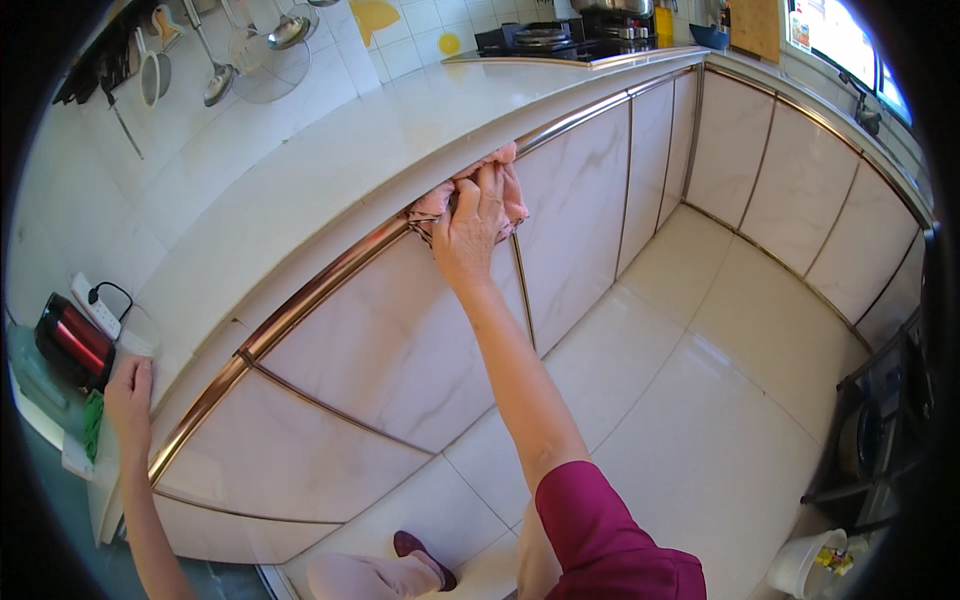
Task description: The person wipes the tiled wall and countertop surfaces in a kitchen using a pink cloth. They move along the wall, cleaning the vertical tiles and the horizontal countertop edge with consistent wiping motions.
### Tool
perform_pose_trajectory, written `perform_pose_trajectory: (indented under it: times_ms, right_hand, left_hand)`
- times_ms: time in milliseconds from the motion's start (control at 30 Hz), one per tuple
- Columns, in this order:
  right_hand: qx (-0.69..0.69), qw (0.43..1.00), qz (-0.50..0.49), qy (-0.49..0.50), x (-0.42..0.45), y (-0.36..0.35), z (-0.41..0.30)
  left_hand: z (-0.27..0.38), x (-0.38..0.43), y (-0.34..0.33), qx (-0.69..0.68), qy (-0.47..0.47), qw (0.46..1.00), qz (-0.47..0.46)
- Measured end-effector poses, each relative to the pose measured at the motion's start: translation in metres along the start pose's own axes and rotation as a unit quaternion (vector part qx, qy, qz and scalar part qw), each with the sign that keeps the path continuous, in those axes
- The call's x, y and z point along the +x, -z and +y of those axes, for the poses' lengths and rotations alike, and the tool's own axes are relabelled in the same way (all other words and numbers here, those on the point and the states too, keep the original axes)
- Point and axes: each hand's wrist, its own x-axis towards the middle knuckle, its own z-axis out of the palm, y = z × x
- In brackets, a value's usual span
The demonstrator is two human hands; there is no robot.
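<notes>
My right hand [474, 225] presses a folded pink cloth [513, 191] with a dark patterned edge against the shiny gold-coloured metal trim [330, 277] along the top of the cabinet doors. Marble-look cabinet doors [382, 360] run below that trim, under the white countertop [300, 202]. At the near left end of the counter, my left hand [129, 390] rests with fingers curled and nothing visible in it. Beside it are a green cloth [93, 425] and a red and black appliance [75, 341].
A white power strip [96, 306] with a black plug lies behind the appliance. Ladles and strainers [219, 82] hang on the tiled wall. A gas stove [547, 41] stands farther along. On the right are a dark rack [862, 442] and a white bin [801, 566] on the tiled floor [697, 420].
</notes>
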Motion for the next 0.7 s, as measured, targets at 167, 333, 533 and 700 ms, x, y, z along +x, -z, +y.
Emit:
perform_pose_trajectory:
  times_ms: [167,333,533,700]
  right_hand:
    - [0.020,0.999,-0.029,-0.020,-0.029,0.001,0.018]
    - [0.031,0.995,0.026,-0.086,-0.069,0.002,0.045]
    - [0.042,0.957,0.010,-0.287,-0.153,0.011,0.089]
    - [-0.087,0.943,0.037,-0.318,-0.196,0.012,0.109]
  left_hand:
    - [-0.014,0.001,-0.001,-0.039,0.036,0.998,-0.021]
    - [-0.018,0.003,0.004,-0.023,0.033,0.998,-0.048]
    - [-0.029,0.002,0.010,-0.039,0.048,0.997,-0.043]
    - [-0.030,0.006,0.005,0.003,0.019,0.999,-0.048]
